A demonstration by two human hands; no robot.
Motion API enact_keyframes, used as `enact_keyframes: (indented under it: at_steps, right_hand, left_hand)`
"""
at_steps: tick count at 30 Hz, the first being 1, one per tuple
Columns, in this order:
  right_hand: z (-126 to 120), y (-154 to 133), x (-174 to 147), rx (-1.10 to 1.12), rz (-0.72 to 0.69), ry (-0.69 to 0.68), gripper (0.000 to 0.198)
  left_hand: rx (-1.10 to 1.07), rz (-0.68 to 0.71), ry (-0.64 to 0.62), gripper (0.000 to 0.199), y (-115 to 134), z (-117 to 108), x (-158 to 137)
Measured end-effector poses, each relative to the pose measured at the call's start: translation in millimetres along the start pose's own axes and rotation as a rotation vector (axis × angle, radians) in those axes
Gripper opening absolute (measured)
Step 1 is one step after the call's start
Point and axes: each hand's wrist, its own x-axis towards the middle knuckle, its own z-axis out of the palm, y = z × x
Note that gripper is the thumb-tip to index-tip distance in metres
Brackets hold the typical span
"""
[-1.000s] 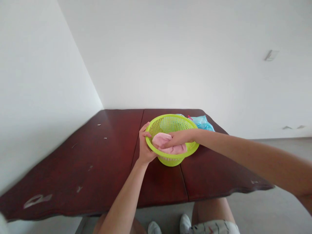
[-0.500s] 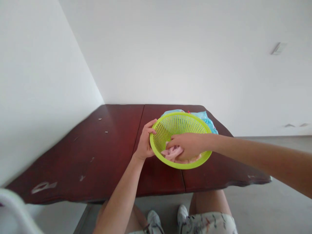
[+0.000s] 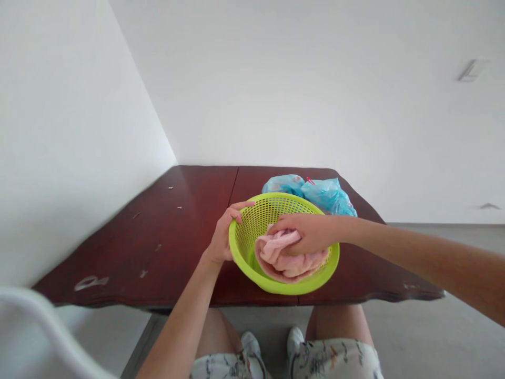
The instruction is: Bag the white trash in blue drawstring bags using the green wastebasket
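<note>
A lime-green plastic strainer basket (image 3: 246, 239) is tilted toward me above the near part of the table. My left hand (image 3: 224, 231) grips its left rim, thumb over the edge and the other fingers outside. Inside the basket, my right hand (image 3: 305, 234) is closed on a bunched pink cloth (image 3: 282, 258), which looks like a small towel. Folds of the cloth spread below the hand along the basket's near wall. The right fingertips are partly hidden in the cloth.
Two knotted light-blue plastic bags (image 3: 329, 196) lie behind the basket on the dark red wooden table (image 3: 158, 252). White walls (image 3: 256, 95) stand at the back and left. A blurred white curved object (image 3: 47, 326) crosses the lower left corner.
The basket has come nearer to me and slightly left, with my left hand on its rim. My right hand has lifted and bunched the pink cloth, so more of it shows.
</note>
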Motion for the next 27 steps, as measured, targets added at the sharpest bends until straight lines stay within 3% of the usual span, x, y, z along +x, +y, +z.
enact_keyframes:
  at_steps: [3,7,12,16,19,22,27]
  right_hand:
    - [4.0,2.7,-3.3,-0.198,-0.058,-0.021,0.045]
    - [10.3,8.1,7.3,-0.601,-0.249,0.053,0.029]
    - [6.7,10.4,33.5,-0.683,-0.443,0.041,0.033]
    - [0.8,22.1,49.4,-0.776,-0.547,-0.031,0.036]
    - [0.7,33.7,52.8,-0.774,-0.493,-0.032,0.025]
    - [3.2,39.6,49.2,-0.651,-0.346,-0.006,0.014]
    - [10.0,40.2,39.2,-0.491,-0.135,-0.017,0.022]
  left_hand:
    - [0.106,0.002,-0.024,0.073,10.6,-2.5,-3.2]
    - [0.157,0.008,-0.02,0.077,16.6,3.0,-0.2]
    - [0.145,-0.02,0.053,0.081,18.4,15.2,-1.3]
    - [0.162,-0.043,0.001,0.077,21.6,11.3,-3.2]
    - [0.199,-0.038,-0.037,0.07,24.8,5.9,-2.8]
    - [0.244,-0.026,-0.039,0.061,31.2,6.1,-1.5]
    - [0.313,-0.013,-0.051,0.068,44.5,15.8,2.4]
